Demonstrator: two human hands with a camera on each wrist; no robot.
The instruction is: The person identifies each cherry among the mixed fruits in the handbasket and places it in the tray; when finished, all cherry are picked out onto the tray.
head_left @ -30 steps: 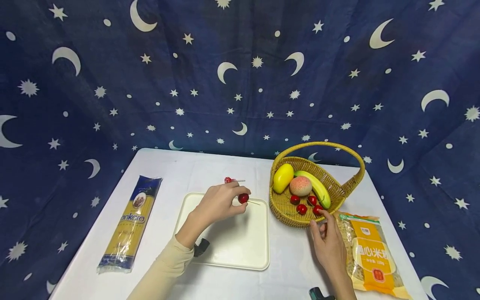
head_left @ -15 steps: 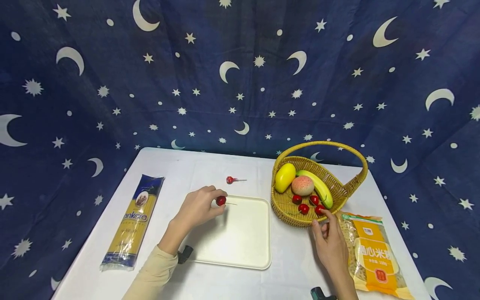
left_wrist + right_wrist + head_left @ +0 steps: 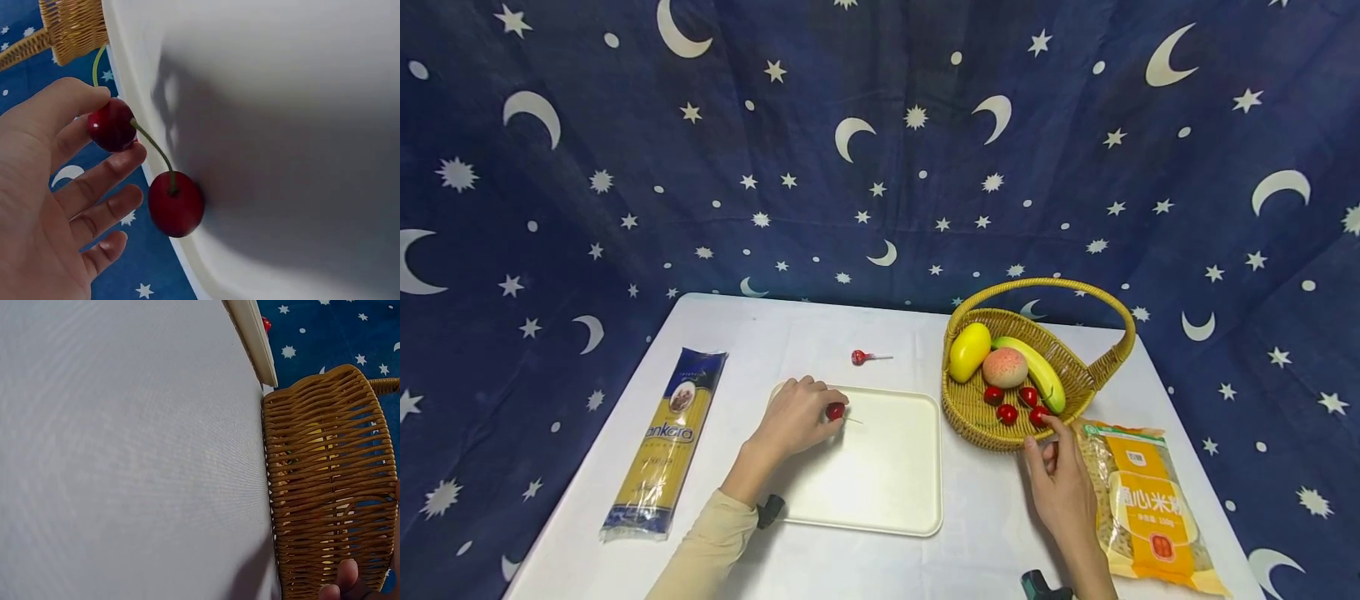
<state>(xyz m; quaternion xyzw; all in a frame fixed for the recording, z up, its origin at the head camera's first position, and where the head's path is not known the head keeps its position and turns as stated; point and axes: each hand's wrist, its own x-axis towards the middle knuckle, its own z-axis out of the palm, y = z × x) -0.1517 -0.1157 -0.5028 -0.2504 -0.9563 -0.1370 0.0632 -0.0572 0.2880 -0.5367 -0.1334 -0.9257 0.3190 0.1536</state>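
Note:
In the head view my left hand [image 3: 797,417] is over the far left part of the cream tray [image 3: 880,500]. Its thumb and index finger pinch a dark red cherry [image 3: 112,125]; a second cherry [image 3: 176,204] hangs below it on a green stem in the left wrist view. My right hand [image 3: 1063,483] is at the near rim of the wicker basket [image 3: 973,433], gripping it with the index finger over the rim and the thumb outside. Inside the basket lie several cherries [image 3: 1007,414], a peach [image 3: 1004,368], a banana [image 3: 1037,375] and a yellow mango-like fruit [image 3: 970,352].
A red lollipop [image 3: 859,357] lies behind the tray. A blue and yellow spaghetti pack [image 3: 662,450] is at the left, and an orange pasta bag [image 3: 1150,500] lies right of the basket. Behind the white table [image 3: 760,325] hangs a dark blue star-patterned cloth [image 3: 925,150].
My left hand has moved left over the tray with the cherries, then sunk lower toward it. The lollipop has come into fuller view. My right hand stays at the basket rim.

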